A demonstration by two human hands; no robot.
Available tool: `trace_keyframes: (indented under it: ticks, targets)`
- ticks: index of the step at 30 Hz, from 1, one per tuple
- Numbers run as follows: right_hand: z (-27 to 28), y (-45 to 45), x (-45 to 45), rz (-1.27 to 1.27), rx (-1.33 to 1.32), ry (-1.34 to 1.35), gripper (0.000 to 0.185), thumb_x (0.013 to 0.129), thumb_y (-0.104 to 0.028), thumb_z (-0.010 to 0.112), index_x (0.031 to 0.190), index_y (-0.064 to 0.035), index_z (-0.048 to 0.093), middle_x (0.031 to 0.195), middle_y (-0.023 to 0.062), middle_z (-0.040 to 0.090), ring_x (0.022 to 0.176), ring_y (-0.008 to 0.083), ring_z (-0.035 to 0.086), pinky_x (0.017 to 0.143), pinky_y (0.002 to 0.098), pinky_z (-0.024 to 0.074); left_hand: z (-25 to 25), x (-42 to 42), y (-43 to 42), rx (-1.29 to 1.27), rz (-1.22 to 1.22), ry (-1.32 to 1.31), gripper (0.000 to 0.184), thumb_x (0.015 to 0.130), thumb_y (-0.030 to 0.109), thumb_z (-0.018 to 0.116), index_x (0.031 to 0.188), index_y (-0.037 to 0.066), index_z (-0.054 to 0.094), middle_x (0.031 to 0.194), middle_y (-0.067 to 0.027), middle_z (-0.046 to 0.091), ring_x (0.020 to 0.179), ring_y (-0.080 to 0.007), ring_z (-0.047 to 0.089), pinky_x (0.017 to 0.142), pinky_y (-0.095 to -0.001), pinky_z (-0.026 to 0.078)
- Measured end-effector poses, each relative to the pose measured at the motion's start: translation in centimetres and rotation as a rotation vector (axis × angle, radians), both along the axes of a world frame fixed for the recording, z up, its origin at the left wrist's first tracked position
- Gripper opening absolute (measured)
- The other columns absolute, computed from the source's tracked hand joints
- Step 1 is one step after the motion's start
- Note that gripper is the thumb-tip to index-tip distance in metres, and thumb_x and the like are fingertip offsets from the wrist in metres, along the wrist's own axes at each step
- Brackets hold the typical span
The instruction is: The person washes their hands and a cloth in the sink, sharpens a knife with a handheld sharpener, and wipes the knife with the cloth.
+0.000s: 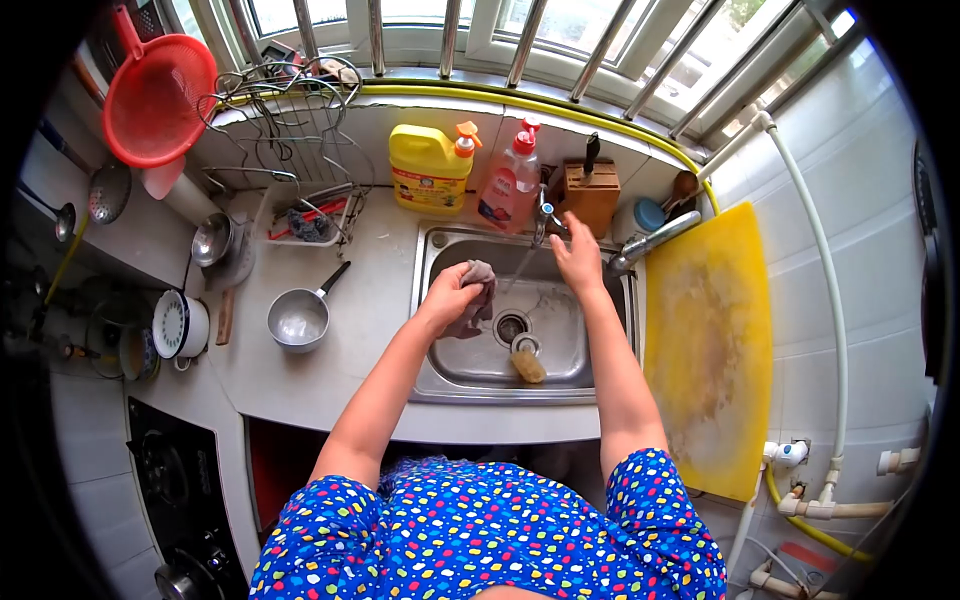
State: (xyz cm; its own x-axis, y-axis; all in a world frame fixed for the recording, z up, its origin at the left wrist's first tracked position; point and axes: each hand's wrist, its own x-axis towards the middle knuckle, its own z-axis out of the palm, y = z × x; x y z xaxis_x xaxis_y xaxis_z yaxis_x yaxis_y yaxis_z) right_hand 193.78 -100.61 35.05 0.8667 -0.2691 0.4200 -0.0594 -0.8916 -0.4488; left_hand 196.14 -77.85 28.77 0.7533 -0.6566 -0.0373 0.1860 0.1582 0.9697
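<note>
My left hand (pixel 447 300) is closed around a greyish, crumpled cloth (pixel 474 312) that hangs over the left side of the steel sink (pixel 432 388). Close to the small tap (pixel 545 212) at the back of the basin is my right hand (pixel 578 257), its fingers apart and nothing in it. Whether a fingertip touches the tap handle I cannot tell. A thin stream seems to fall from the spout. Down in the basin, a brownish sponge-like piece (pixel 528 367) lies near the drain (pixel 511 327).
Behind the sink stand a yellow jug (pixel 430 175), a pink soap bottle (pixel 509 185) and a wooden knife block (pixel 590 200). A yellow board (pixel 708 350) leans at the right. Left on the counter are a small saucepan (pixel 298 318) and a plastic tray (pixel 303 222).
</note>
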Motion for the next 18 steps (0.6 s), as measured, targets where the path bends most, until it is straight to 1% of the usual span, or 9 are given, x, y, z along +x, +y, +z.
trace_keyframes:
  ticks: [2, 4, 9, 10, 14, 15, 16, 17, 18]
  targets:
    - [0.1, 0.3, 0.2, 0.003, 0.078, 0.093, 0.044, 0.078, -0.018, 0.057, 0.118, -0.0018, 0.046, 0.107, 0.0184, 0.054, 0.099, 0.0313, 0.052, 0.084, 0.0364, 0.0419, 0.8, -0.1, 0.0, -0.059, 0.034, 0.039, 0.026, 0.082, -0.001, 0.047, 0.107, 0.004, 0.05, 0.098, -0.0038, 0.057, 0.088, -0.0119, 0.056, 0.079, -0.028, 0.047]
    - [1.0, 1.5, -0.5, 0.041, 0.166, 0.253, 0.04, 0.08, -0.016, 0.051, 0.118, -0.0037, 0.047, 0.11, 0.0184, 0.052, 0.102, 0.0323, 0.05, 0.085, 0.0385, 0.041, 2.3, -0.6, 0.5, -0.27, 0.046, 0.337, 0.025, 0.083, 0.001, 0.047, 0.107, 0.006, 0.05, 0.098, -0.0037, 0.058, 0.086, -0.0116, 0.057, 0.077, -0.0263, 0.048]
    - [2.1, 3.8, -4.6, 0.19, -0.118, -0.091, 0.043, 0.075, -0.006, 0.053, 0.118, -0.0052, 0.047, 0.115, 0.0134, 0.051, 0.105, 0.0313, 0.048, 0.088, 0.0371, 0.0403, 4.7, -0.3, 0.6, -0.412, -0.048, 0.401, 0.024, 0.083, 0.004, 0.05, 0.107, 0.005, 0.05, 0.1, -0.0048, 0.058, 0.089, -0.0146, 0.058, 0.08, -0.0291, 0.049]
    - [1.9, 4.6, -5.2, 0.293, -0.013, -0.003, 0.045, 0.073, -0.003, 0.056, 0.117, -0.0055, 0.048, 0.118, 0.0109, 0.049, 0.109, 0.0287, 0.046, 0.09, 0.0362, 0.0397, 5.0, -0.3, 0.6, -0.413, -0.046, 0.399, 0.024, 0.083, 0.004, 0.05, 0.107, 0.005, 0.05, 0.1, -0.0048, 0.058, 0.089, -0.0146, 0.058, 0.08, -0.0291, 0.049]
    - [-2.0, 4.5, -4.3, 0.433, 0.488, 0.224, 0.034, 0.076, -0.007, 0.058, 0.109, -0.0035, 0.052, 0.099, 0.0065, 0.058, 0.093, 0.0163, 0.053, 0.079, 0.029, 0.043, 6.6, 0.1, 0.8, -0.489, -0.083, 0.401, 0.023, 0.082, 0.004, 0.052, 0.105, 0.003, 0.053, 0.099, -0.0056, 0.059, 0.087, -0.0134, 0.059, 0.078, -0.0281, 0.049]
    - [-1.8, 4.2, -3.8, 0.44, 0.682, 0.363, 0.029, 0.078, -0.009, 0.058, 0.106, -0.0028, 0.054, 0.09, 0.0033, 0.06, 0.084, 0.0117, 0.054, 0.074, 0.0257, 0.0438, 6.2, 0.7, 1.1, -0.329, 0.004, 0.273, 0.021, 0.081, 0.004, 0.053, 0.102, 0.003, 0.054, 0.096, -0.0059, 0.06, 0.084, -0.0125, 0.059, 0.075, -0.0271, 0.049]
    - [-1.8, 4.1, -3.7, 0.525, 0.879, 0.221, 0.02, 0.084, -0.014, 0.055, 0.1, -0.003, 0.056, 0.078, -0.0027, 0.057, 0.072, 0.0055, 0.05, 0.065, 0.021, 0.0423, 5.6, 1.3, 1.6, -0.164, 0.092, 0.15, 0.018, 0.081, 0.005, 0.054, 0.099, 0.003, 0.056, 0.092, -0.0063, 0.061, 0.081, -0.0116, 0.059, 0.073, -0.026, 0.048]
    - [-0.7, 4.2, -3.8, 0.528, 0.968, 0.28, 0.019, 0.085, -0.017, 0.054, 0.099, -0.0037, 0.057, 0.078, -0.0033, 0.056, 0.071, 0.0048, 0.05, 0.063, 0.0207, 0.0421, 3.6, 2.4, 1.8, -0.072, 0.161, -0.005, 0.016, 0.08, 0.007, 0.057, 0.095, 0.002, 0.058, 0.085, -0.0055, 0.061, 0.075, -0.0106, 0.058, 0.069, -0.0246, 0.047]
    - [0.6, 3.9, -3.7, 0.527, 1.056, 0.338, 0.019, 0.087, -0.02, 0.053, 0.098, -0.0044, 0.057, 0.079, -0.0039, 0.055, 0.07, 0.0042, 0.049, 0.062, 0.0203, 0.0419, 3.8, 2.5, 2.6, -0.07, 0.163, -0.003, 0.016, 0.08, 0.007, 0.057, 0.095, 0.002, 0.058, 0.085, -0.0055, 0.061, 0.075, -0.0106, 0.058, 0.069, -0.0246, 0.047]
